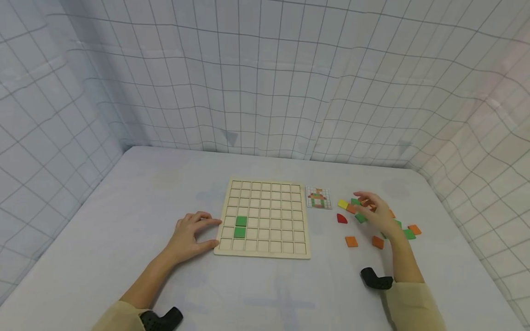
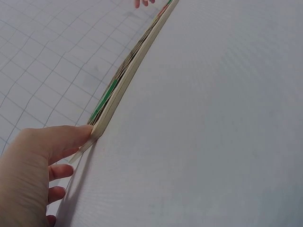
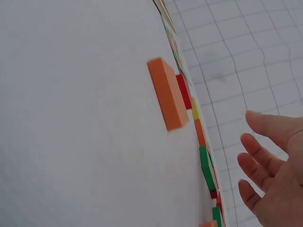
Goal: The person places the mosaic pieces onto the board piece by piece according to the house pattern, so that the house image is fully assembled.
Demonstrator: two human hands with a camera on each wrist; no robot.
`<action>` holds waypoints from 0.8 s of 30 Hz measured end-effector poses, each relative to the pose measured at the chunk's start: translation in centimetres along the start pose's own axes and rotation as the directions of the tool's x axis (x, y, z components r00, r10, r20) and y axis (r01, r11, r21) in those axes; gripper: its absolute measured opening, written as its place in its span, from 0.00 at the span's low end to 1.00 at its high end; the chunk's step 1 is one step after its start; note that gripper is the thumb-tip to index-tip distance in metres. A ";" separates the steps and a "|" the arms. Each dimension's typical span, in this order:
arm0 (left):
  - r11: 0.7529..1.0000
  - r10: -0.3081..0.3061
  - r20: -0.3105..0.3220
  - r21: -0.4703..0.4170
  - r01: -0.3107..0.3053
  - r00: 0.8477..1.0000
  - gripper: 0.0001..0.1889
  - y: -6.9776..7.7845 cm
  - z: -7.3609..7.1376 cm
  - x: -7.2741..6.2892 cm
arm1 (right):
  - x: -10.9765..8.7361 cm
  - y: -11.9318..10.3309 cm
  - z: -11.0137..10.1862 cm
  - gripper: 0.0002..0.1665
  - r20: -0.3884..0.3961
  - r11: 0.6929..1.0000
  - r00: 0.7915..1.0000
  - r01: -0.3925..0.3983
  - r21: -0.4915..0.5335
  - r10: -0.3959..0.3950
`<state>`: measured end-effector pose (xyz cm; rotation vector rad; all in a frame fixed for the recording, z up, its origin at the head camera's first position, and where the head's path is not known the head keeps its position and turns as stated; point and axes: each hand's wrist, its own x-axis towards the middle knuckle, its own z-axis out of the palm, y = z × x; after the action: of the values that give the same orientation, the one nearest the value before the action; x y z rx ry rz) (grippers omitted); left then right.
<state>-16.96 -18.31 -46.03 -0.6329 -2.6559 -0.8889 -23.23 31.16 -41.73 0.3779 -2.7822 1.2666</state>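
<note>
A pale wooden grid board (image 1: 275,234) lies on the white table. Two green square tiles (image 1: 239,232) sit in adjoining cells toward its left side, one behind the other. My left hand (image 1: 187,238) rests beside the board, thumb and forefinger touching its left edge; the left wrist view shows the thumb (image 2: 78,136) against the rim. Over the scattered tiles on the right hovers my right hand (image 1: 377,215), fingers spread and loosely bent. In the right wrist view nothing shows between those fingers. Below the hand lie green tiles (image 1: 360,218) and orange ones, partly hidden by it.
A small pattern card (image 1: 318,197) lies right of the board. Near it are a yellow tile (image 1: 342,204), a red rounded piece (image 1: 341,219) and an orange tile (image 1: 351,242). More orange and green tiles (image 1: 409,234) lie farther right. A grid-patterned curtain (image 1: 265,92) surrounds the table.
</note>
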 end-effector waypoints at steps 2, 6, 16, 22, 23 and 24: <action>1.000 0.001 -0.002 0.000 -0.001 1.000 0.23 0.0 0.0 0.0 | -0.3 0.8 -0.5 0.23 0.024 1.000 0.999 0.031 -0.002 -0.031; 1.000 -0.004 0.003 -0.004 0.004 1.000 0.23 0.0 -0.1 -0.1 | -0.7 2.1 -1.4 0.19 0.062 0.995 0.993 0.097 -0.003 -0.096; 1.000 -0.002 0.004 -0.004 0.002 1.000 0.23 -0.2 0.1 0.0 | -1.3 3.2 -2.2 0.17 0.137 0.979 0.977 0.179 -0.097 -0.165; 1.000 0.003 0.001 0.003 -0.003 1.000 0.23 -0.1 0.0 0.0 | -1.1 3.6 -2.0 0.16 0.161 0.964 0.964 0.233 -0.129 -0.212; 1.000 0.002 0.001 0.003 -0.002 1.000 0.23 -0.1 0.0 0.0 | -1.1 3.7 -2.0 0.17 0.160 0.963 0.963 0.237 -0.130 -0.215; 1.000 0.002 0.001 0.004 -0.002 1.000 0.23 -0.1 0.0 0.0 | -1.0 3.8 -1.9 0.17 0.156 0.962 0.963 0.239 -0.130 -0.218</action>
<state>-16.98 -18.40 -46.10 -0.6350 -2.6564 -0.8830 -23.27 35.18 -43.42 0.7803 -2.8181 1.0132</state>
